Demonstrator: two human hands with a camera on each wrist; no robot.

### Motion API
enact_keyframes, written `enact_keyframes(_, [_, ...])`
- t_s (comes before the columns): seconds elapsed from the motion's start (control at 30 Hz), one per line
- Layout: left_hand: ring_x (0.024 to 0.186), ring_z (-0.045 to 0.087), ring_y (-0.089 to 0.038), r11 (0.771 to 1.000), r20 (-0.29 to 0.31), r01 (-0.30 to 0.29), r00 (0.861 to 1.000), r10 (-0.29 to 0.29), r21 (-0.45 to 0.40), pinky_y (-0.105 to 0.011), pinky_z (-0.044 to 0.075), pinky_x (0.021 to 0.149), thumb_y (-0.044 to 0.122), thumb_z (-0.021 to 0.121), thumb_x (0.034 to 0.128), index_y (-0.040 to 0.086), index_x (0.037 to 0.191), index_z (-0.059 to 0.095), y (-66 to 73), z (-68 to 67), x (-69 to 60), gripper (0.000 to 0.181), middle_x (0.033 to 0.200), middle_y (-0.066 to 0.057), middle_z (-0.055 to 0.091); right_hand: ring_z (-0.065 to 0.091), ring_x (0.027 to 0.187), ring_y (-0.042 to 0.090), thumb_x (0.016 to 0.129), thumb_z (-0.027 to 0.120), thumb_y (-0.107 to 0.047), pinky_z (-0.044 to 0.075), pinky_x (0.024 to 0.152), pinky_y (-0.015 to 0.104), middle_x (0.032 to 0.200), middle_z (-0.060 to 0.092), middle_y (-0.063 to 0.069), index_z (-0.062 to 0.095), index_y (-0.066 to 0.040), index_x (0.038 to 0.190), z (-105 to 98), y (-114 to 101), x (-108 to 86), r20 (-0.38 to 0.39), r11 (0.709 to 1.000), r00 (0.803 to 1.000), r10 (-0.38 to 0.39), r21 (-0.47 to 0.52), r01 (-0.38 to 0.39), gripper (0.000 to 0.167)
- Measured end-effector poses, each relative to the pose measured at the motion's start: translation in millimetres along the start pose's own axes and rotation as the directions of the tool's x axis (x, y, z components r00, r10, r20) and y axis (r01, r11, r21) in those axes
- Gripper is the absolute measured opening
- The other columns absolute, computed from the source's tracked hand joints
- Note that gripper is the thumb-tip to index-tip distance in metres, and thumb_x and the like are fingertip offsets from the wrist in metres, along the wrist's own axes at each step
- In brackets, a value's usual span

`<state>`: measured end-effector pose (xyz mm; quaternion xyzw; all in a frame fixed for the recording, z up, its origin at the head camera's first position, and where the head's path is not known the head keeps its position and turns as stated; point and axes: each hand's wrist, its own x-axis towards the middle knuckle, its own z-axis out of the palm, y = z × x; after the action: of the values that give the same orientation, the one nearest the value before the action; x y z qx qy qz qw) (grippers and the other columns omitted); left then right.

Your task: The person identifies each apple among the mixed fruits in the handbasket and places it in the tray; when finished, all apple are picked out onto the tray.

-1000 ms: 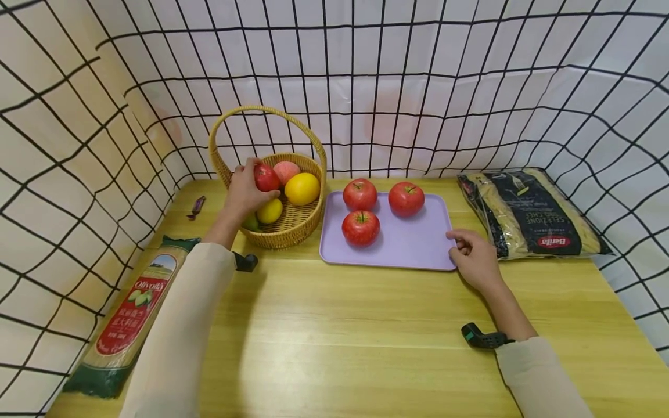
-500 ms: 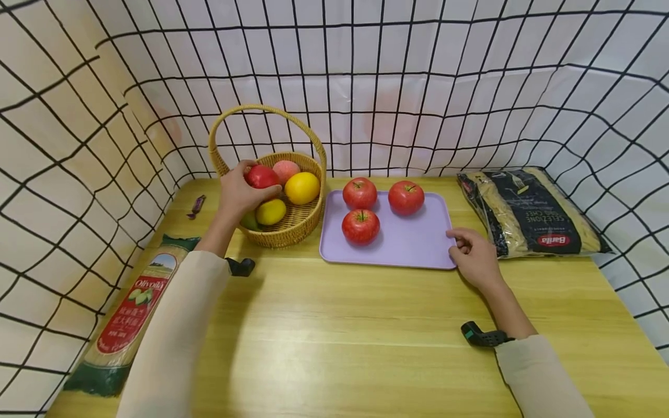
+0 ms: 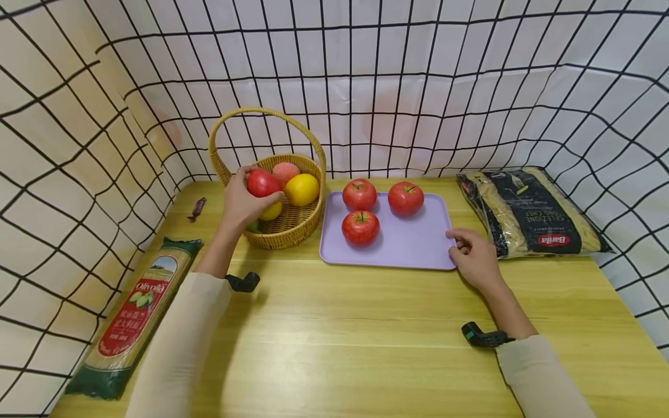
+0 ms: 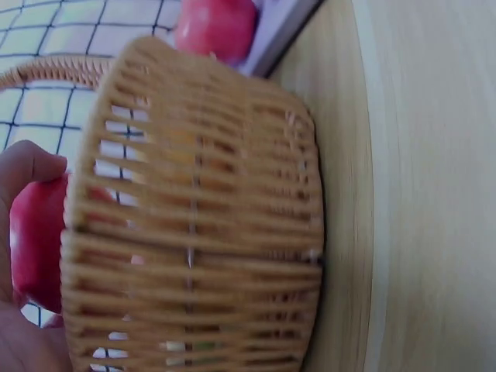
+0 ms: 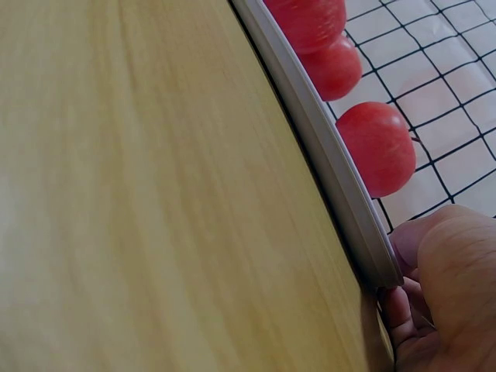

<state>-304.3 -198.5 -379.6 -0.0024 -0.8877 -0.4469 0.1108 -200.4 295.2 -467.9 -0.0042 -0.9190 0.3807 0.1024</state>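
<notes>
My left hand [image 3: 241, 200] grips a red apple [image 3: 263, 183] at the left side of a wicker basket [image 3: 284, 238]. In the left wrist view the apple [image 4: 37, 240] shows just beyond the basket's rim, with the thumb over it. A pink peach-like fruit [image 3: 286, 172], a yellow lemon-like fruit [image 3: 302, 190] and a smaller, partly covered yellow one [image 3: 271, 211] lie inside. My right hand [image 3: 474, 259] pinches the right edge of a lilac tray [image 3: 410, 247], the fingers curled at its rim [image 5: 376, 252]. Three red apples [image 3: 360, 228] sit on the tray.
A spaghetti pack [image 3: 137, 316] lies along the left side, with a small wrapped candy [image 3: 196, 209] behind it. To the tray's right is a Barilla pasta bag [image 3: 533, 215]. Grid-patterned cloth walls [image 3: 392, 93] enclose the wooden table [image 3: 345, 337]. The basket's tall handle [image 3: 261, 110] arches over it.
The apple in my left hand shifts left, then slightly back right, and now covers more of the smaller yellow fruit. The right hand, the tray and its apples stay put.
</notes>
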Motion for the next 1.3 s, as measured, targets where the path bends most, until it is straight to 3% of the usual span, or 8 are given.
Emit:
enact_keyframes(0.17, [0.128, 0.055, -0.032, 0.997, -0.011, -0.034, 0.999, 0.034, -0.063, -0.054, 0.052, 0.105, 0.045, 0.087, 0.0767, 0.016, 0.143, 0.045, 9.3, 5.0, -10.5, 0.083, 0.144, -0.014, 0.053, 0.049, 0.085, 0.017, 0.095, 0.059, -0.005, 0.038, 0.067, 0.014, 0.105, 0.061, 0.013, 0.068, -0.002, 0.129, 3, 3, 2.0, 0.003, 1.000, 1.000, 0.003, -0.003, -0.003, 0.036])
enact_keyframes(0.37, [0.121, 0.060, -0.030, 0.991, -0.026, -0.104, 0.994, 0.103, -0.078, -0.051, 0.056, 0.099, 0.050, 0.088, 0.0741, 0.020, 0.138, 0.050, 17.2, 11.2, -22.2, 0.080, 0.141, -0.008, 0.058, 0.049, 0.084, 0.016, 0.094, 0.060, -0.006, 0.038, 0.067, 0.013, 0.104, 0.061, 0.012, 0.068, -0.002, 0.129, 3, 2, 2.7, -0.002, 1.000, 1.000, 0.000, -0.001, 0.000, 0.036])
enact_keyframes(0.6, [0.115, 0.065, -0.029, 0.973, 0.006, -0.170, 0.985, 0.173, -0.158, -0.048, 0.058, 0.095, 0.041, 0.090, 0.0730, 0.015, 0.136, 0.050, 30.1, 24.8, -36.2, 0.079, 0.138, -0.008, 0.058, 0.050, 0.084, 0.018, 0.094, 0.060, -0.003, 0.038, 0.066, 0.011, 0.104, 0.062, 0.014, 0.068, -0.001, 0.128, 1, 1, 1.2, -0.005, 1.000, 1.000, -0.011, 0.013, 0.011, 0.036])
enact_keyframes(0.87, [0.107, 0.066, -0.027, 0.929, 0.055, -0.259, 0.958, 0.282, -0.265, -0.045, 0.060, 0.091, 0.036, 0.091, 0.0731, 0.018, 0.136, 0.057, 55.8, 51.1, -50.8, 0.074, 0.131, -0.004, 0.061, 0.050, 0.085, 0.017, 0.093, 0.060, -0.004, 0.038, 0.067, 0.013, 0.103, 0.062, 0.013, 0.068, -0.002, 0.129, -1, 3, 1.8, -0.010, 1.000, 1.000, -0.007, 0.000, 0.007, 0.036])
enact_keyframes(1.13, [0.111, 0.065, -0.019, 0.916, 0.133, -0.274, 0.937, 0.323, -0.295, -0.042, 0.059, 0.094, 0.041, 0.090, 0.0731, 0.022, 0.138, 0.058, 80.1, 85.0, -60.6, 0.074, 0.131, 0.000, 0.063, 0.049, 0.085, 0.017, 0.094, 0.060, -0.004, 0.037, 0.068, 0.011, 0.105, 0.062, 0.015, 0.069, -0.001, 0.128, -1, 1, 0.5, -0.008, 1.000, 1.000, -0.007, 0.001, 0.007, 0.035])
enact_keyframes(1.3, [0.109, 0.068, -0.021, 0.904, 0.180, -0.270, 0.922, 0.342, -0.331, -0.042, 0.060, 0.093, 0.038, 0.089, 0.0747, 0.019, 0.139, 0.058, 89.9, 107.5, -66.1, 0.074, 0.132, -0.003, 0.064, 0.050, 0.086, 0.019, 0.094, 0.060, -0.003, 0.037, 0.068, 0.011, 0.106, 0.062, 0.017, 0.068, 0.000, 0.128, 0, 1, 0.1, -0.002, 1.000, 1.000, -0.012, 0.011, 0.012, 0.036])
